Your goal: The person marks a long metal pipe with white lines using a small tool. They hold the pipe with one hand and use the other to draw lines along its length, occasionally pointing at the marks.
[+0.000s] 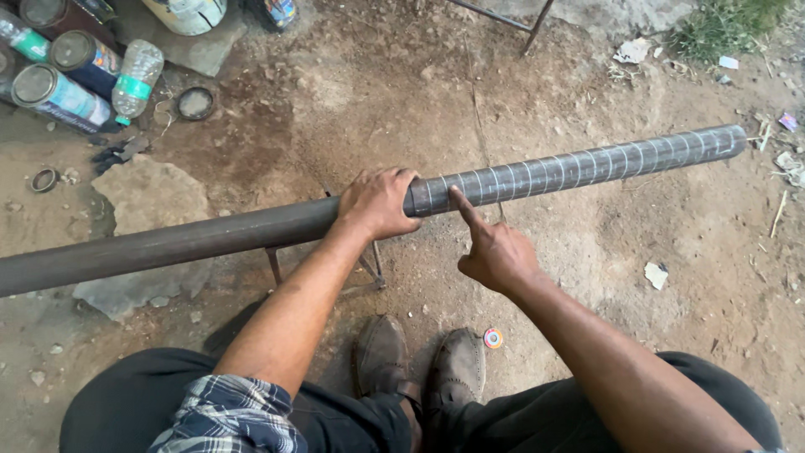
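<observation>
A long dark metal pipe (201, 235) lies across the view from lower left to upper right, resting on a small metal stand (369, 273). Its right part (587, 166) carries several evenly spaced chalk rings. My left hand (377, 201) is wrapped over the pipe at the point where the rings begin. My right hand (495, 247) has its other fingers curled and its index finger stretched out, the tip touching the pipe at one of the first rings. My knees and both shoes (419, 361) show at the bottom.
Bare dirt ground lies all around. Paint tins (59, 92) and a plastic bottle (134, 80) sit at the top left. Flat stones (151, 197) lie under the pipe's left part. A metal frame leg (520, 25) stands at the top. Paper scraps litter the right side.
</observation>
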